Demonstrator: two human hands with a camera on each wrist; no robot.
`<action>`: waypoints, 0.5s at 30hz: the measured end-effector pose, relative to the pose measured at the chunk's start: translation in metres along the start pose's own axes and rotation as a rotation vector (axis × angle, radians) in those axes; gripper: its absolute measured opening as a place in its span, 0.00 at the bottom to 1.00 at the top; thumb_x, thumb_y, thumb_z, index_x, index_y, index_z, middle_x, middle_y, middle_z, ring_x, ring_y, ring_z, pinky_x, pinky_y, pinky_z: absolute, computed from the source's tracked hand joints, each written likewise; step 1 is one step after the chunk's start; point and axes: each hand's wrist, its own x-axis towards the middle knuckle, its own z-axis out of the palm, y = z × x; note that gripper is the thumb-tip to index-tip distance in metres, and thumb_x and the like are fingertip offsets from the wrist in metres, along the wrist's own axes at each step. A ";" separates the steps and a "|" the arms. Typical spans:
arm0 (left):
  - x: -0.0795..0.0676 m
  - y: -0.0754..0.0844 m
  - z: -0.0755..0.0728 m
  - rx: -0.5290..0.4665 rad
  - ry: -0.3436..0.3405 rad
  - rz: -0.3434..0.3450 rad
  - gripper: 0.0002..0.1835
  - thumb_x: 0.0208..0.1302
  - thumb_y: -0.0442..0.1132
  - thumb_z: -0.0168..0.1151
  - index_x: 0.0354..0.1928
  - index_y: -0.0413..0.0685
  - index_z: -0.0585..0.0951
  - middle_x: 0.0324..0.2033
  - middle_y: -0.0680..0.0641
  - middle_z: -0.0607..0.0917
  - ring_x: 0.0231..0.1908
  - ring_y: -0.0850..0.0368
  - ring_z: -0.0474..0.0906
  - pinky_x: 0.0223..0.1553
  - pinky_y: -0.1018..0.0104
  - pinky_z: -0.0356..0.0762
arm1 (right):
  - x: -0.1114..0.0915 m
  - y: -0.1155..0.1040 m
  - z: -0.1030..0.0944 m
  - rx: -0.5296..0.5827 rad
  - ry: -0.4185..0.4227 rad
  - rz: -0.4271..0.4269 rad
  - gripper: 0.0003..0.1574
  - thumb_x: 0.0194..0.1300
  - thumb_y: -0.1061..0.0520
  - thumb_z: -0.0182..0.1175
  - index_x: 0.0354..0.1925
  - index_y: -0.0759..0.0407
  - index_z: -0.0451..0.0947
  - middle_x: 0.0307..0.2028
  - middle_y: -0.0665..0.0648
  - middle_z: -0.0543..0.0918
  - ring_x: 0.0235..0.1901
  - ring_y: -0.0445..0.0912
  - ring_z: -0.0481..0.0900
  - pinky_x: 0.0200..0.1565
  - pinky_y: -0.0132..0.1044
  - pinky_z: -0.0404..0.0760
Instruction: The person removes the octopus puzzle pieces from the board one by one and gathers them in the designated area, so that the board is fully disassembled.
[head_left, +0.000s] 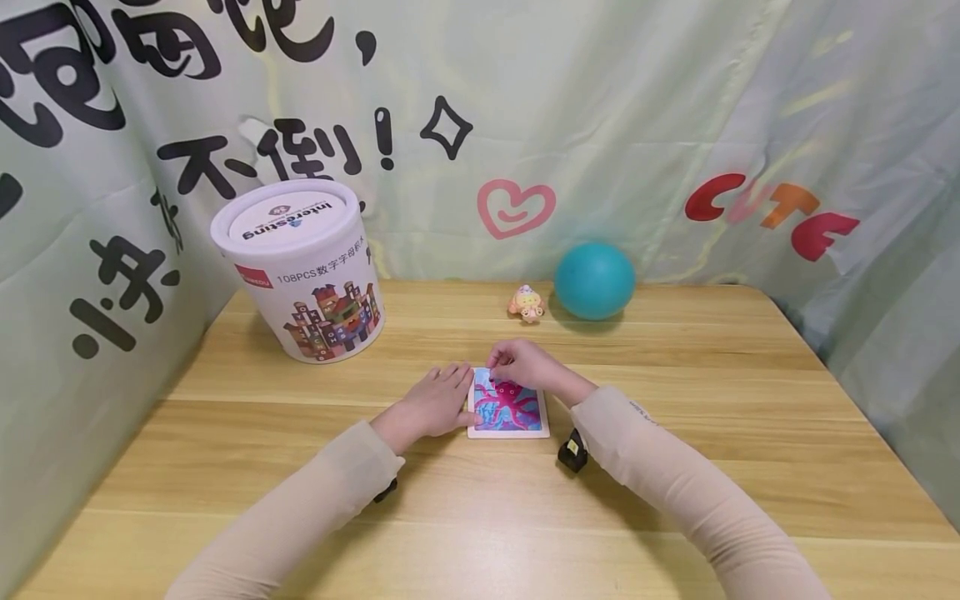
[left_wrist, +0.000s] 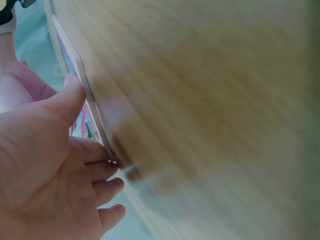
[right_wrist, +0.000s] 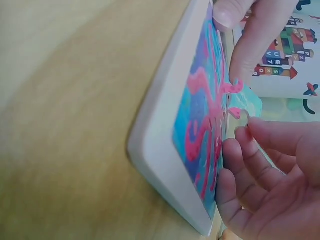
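Observation:
A square octopus jigsaw puzzle (head_left: 508, 408) in a pale frame lies on the table, a pink octopus on blue. My left hand (head_left: 437, 402) rests at its left side, fingers extended along the edge and thumb over the frame; the left wrist view shows this thumb (left_wrist: 72, 97) on the rim. Above the far part of the picture is my right hand (head_left: 527, 367). In the right wrist view, its thumb and forefinger pinch a small pink-and-teal puzzle piece (right_wrist: 253, 101), which stands tilted up from the board. The fingers hide part of the piece.
A white lidded bucket of building blocks (head_left: 300, 275) stands at the back left. Behind the puzzle are a small figurine (head_left: 527, 304) and a teal ball (head_left: 595, 281). A printed curtain (head_left: 615, 100) hangs along the wooden table's (head_left: 712, 375) back and sides.

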 end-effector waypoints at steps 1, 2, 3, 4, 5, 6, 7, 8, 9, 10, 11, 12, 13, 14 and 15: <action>0.000 0.000 0.000 0.000 0.000 0.000 0.42 0.64 0.61 0.46 0.69 0.36 0.54 0.69 0.41 0.52 0.68 0.47 0.46 0.66 0.52 0.44 | 0.000 0.000 0.000 0.007 0.000 0.014 0.02 0.61 0.66 0.58 0.34 0.65 0.77 0.26 0.54 0.79 0.25 0.43 0.73 0.28 0.31 0.74; 0.000 0.000 0.000 -0.001 0.000 -0.001 0.42 0.64 0.61 0.46 0.69 0.36 0.54 0.69 0.41 0.52 0.68 0.47 0.46 0.66 0.52 0.44 | 0.000 0.000 0.000 0.011 0.000 0.025 0.02 0.61 0.66 0.59 0.34 0.65 0.77 0.26 0.55 0.79 0.25 0.43 0.73 0.27 0.31 0.73; 0.000 0.000 0.000 -0.001 -0.003 -0.002 0.42 0.65 0.61 0.46 0.69 0.36 0.53 0.69 0.41 0.52 0.68 0.47 0.46 0.66 0.52 0.44 | 0.001 0.000 -0.001 0.017 -0.001 0.036 0.02 0.61 0.65 0.59 0.34 0.65 0.77 0.26 0.55 0.79 0.25 0.44 0.74 0.27 0.31 0.73; -0.001 0.000 -0.001 -0.001 -0.004 -0.003 0.42 0.64 0.61 0.46 0.69 0.36 0.53 0.69 0.41 0.52 0.68 0.47 0.46 0.66 0.51 0.44 | 0.001 0.000 -0.001 0.026 -0.002 0.043 0.02 0.61 0.65 0.58 0.34 0.65 0.77 0.26 0.55 0.79 0.25 0.44 0.74 0.27 0.31 0.74; 0.000 0.000 -0.001 -0.002 -0.006 -0.003 0.42 0.64 0.61 0.46 0.69 0.36 0.53 0.69 0.41 0.52 0.68 0.47 0.46 0.66 0.51 0.44 | 0.001 0.000 -0.001 0.038 -0.004 0.051 0.02 0.61 0.65 0.58 0.34 0.65 0.77 0.26 0.56 0.80 0.26 0.45 0.75 0.28 0.32 0.74; 0.000 0.001 -0.001 -0.001 -0.006 -0.002 0.42 0.64 0.61 0.46 0.69 0.36 0.53 0.69 0.41 0.52 0.68 0.47 0.46 0.66 0.51 0.44 | 0.001 0.000 -0.002 0.051 -0.005 0.058 0.02 0.62 0.65 0.58 0.34 0.65 0.77 0.26 0.56 0.80 0.26 0.45 0.75 0.28 0.32 0.75; 0.000 0.001 -0.001 -0.002 -0.007 -0.002 0.42 0.64 0.61 0.46 0.69 0.36 0.53 0.69 0.41 0.52 0.68 0.47 0.46 0.65 0.51 0.44 | 0.000 0.000 -0.003 0.064 -0.006 0.062 0.03 0.62 0.65 0.57 0.34 0.65 0.77 0.27 0.56 0.80 0.27 0.46 0.76 0.29 0.33 0.75; 0.000 0.001 -0.001 -0.002 -0.007 -0.002 0.42 0.64 0.61 0.46 0.69 0.36 0.53 0.69 0.41 0.52 0.68 0.47 0.46 0.65 0.51 0.44 | -0.001 0.001 -0.004 0.077 -0.005 0.065 0.03 0.62 0.64 0.57 0.35 0.65 0.77 0.27 0.57 0.80 0.27 0.46 0.76 0.29 0.34 0.76; 0.000 0.001 -0.002 0.000 -0.010 -0.003 0.42 0.64 0.61 0.46 0.69 0.36 0.53 0.69 0.41 0.52 0.68 0.47 0.45 0.66 0.51 0.44 | -0.002 0.001 -0.006 0.095 -0.003 0.070 0.03 0.62 0.64 0.57 0.35 0.65 0.77 0.28 0.57 0.80 0.28 0.47 0.77 0.30 0.34 0.76; 0.000 0.001 -0.002 -0.001 -0.012 -0.004 0.43 0.64 0.61 0.46 0.69 0.36 0.53 0.69 0.41 0.52 0.68 0.47 0.45 0.66 0.51 0.44 | -0.002 0.002 -0.008 0.117 0.000 0.073 0.04 0.62 0.64 0.57 0.35 0.65 0.77 0.28 0.57 0.79 0.28 0.47 0.76 0.31 0.35 0.77; 0.000 0.001 -0.002 -0.003 -0.013 -0.006 0.43 0.64 0.61 0.46 0.69 0.37 0.53 0.69 0.41 0.52 0.68 0.47 0.45 0.66 0.51 0.44 | -0.004 0.003 -0.010 0.135 0.004 0.078 0.04 0.62 0.64 0.58 0.35 0.65 0.77 0.28 0.57 0.79 0.28 0.47 0.76 0.31 0.36 0.77; 0.000 0.001 -0.002 -0.004 -0.015 -0.008 0.43 0.64 0.61 0.46 0.69 0.37 0.52 0.69 0.41 0.52 0.68 0.47 0.45 0.66 0.52 0.43 | -0.005 0.005 -0.013 0.150 0.010 0.077 0.05 0.62 0.63 0.58 0.36 0.65 0.77 0.27 0.57 0.79 0.28 0.47 0.76 0.31 0.37 0.77; 0.000 0.001 -0.002 -0.007 -0.016 -0.010 0.43 0.64 0.61 0.46 0.69 0.37 0.52 0.69 0.41 0.51 0.68 0.47 0.45 0.66 0.52 0.43 | -0.007 0.006 -0.017 0.167 0.016 0.076 0.05 0.62 0.63 0.58 0.36 0.66 0.77 0.27 0.57 0.79 0.27 0.48 0.75 0.31 0.37 0.77; 0.000 0.001 -0.002 -0.007 -0.019 -0.013 0.43 0.64 0.61 0.46 0.69 0.37 0.52 0.69 0.41 0.51 0.68 0.47 0.44 0.66 0.52 0.43 | -0.009 0.009 -0.020 0.180 0.025 0.077 0.06 0.62 0.63 0.58 0.36 0.66 0.77 0.27 0.56 0.78 0.27 0.47 0.75 0.31 0.38 0.77; 0.000 0.001 -0.002 -0.008 -0.022 -0.016 0.43 0.64 0.62 0.46 0.70 0.37 0.51 0.69 0.41 0.50 0.68 0.48 0.44 0.66 0.52 0.42 | -0.012 0.011 -0.024 0.195 0.035 0.080 0.06 0.62 0.63 0.58 0.37 0.67 0.77 0.27 0.56 0.78 0.26 0.47 0.74 0.31 0.38 0.77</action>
